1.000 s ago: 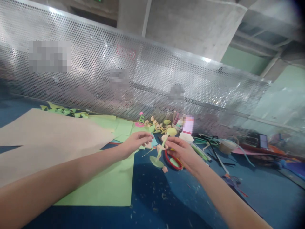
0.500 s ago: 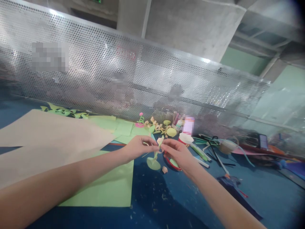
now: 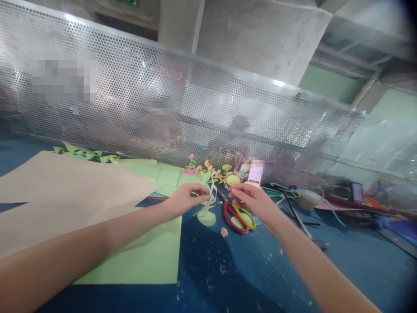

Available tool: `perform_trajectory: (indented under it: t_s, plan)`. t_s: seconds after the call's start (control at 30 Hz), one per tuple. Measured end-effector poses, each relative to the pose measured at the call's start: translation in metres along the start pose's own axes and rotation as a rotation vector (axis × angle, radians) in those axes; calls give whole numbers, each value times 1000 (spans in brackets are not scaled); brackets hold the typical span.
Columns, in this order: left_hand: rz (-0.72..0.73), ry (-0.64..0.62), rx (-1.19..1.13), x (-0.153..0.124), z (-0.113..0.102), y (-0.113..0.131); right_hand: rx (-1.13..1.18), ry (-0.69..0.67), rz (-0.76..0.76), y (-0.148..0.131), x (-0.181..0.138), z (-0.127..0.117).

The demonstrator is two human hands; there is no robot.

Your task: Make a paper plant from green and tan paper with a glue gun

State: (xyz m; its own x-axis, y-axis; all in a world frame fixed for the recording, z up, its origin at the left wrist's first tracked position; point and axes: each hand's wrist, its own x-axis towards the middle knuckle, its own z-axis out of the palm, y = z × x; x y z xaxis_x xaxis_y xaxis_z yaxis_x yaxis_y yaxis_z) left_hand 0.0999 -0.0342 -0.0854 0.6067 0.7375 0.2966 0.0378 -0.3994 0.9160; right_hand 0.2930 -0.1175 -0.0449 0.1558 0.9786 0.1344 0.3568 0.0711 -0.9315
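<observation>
My left hand (image 3: pixel 187 199) is closed in a pinch on a curled paper strip (image 3: pixel 213 196), pale green and peach. The strip stands over a round light-green paper disc (image 3: pixel 206 218); I cannot tell whether they are joined. My right hand (image 3: pixel 252 198) hovers a little to the right, its fingers loosely bent and apart, with nothing visible in them. Below it lie scissors (image 3: pixel 232 217) with one red and one yellow handle, a green paper piece showing through the loops. A small pink paper scrap (image 3: pixel 223 232) rests near the disc.
Large beige sheets (image 3: pixel 74 182) and a green sheet (image 3: pixel 137 256) cover the left side. Behind are a pink-and-green paper spiral (image 3: pixel 191 164), yellow paper curls and a phone (image 3: pixel 256 171). Cords, tape (image 3: pixel 309 199) and another phone (image 3: pixel 357 192) lie right. A perforated metal screen (image 3: pixel 130 95) stands behind.
My right hand has let go of the curled paper and moved right, uncovering the scissors. My left hand has shifted slightly left and still pinches the strip.
</observation>
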Motion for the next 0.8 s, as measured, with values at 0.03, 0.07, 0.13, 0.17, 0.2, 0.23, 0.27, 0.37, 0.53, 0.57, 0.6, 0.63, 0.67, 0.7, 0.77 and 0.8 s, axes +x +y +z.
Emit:
perform_trajectory:
  t_s: [0.03, 0.07, 0.13, 0.17, 0.2, 0.23, 0.27, 0.37, 0.53, 0.57, 0.6, 0.63, 0.67, 0.7, 0.77, 0.8]
  plan:
    - [13, 1, 16, 1, -1, -1, -49, 6, -15, 0, 1, -6]
    - [24, -1, 29, 1, -1, -3, -114, 4, -31, -1, 2, -12]
    - [33, -12, 51, 3, -1, -7, -290, -27, -56, -3, 1, -26]
    - [33, -19, 60, 3, -1, -9, -397, -52, -58, -4, 0, -34]
    - [29, -26, 69, 3, -1, -11, -513, -79, -46, -5, -1, -43]
    - [27, -33, 76, 3, -1, -12, -633, -105, -24, -7, -4, -53]
    - [24, -38, 81, 3, 0, -13, -750, -126, 12, -8, -6, -64]
    - [19, -50, 86, 3, 1, -14, -972, -120, 137, -9, -15, -99]
    - [8, -48, 101, 3, 2, -15, -1200, -26, 421, 10, -44, -142]
    - [8, -40, 100, 3, 2, -16, -1213, -30, 476, 17, -52, -146]
    - [9, -34, 96, 4, 2, -17, -1210, -29, 516, 25, -61, -149]
    - [9, -31, 90, 4, 2, -18, -1200, -16, 529, 35, -69, -151]
    - [10, -27, 84, 5, 2, -19, -1174, 13, 532, 45, -77, -152]
    - [11, -27, 77, 5, 2, -19, -1139, 53, 501, 56, -84, -154]
    - [9, -29, 56, 6, 1, -20, -1086, 53, 366, 78, -94, -158]
    - [7, -31, 34, 6, 1, -20, -1067, 39, 336, 87, -96, -161]
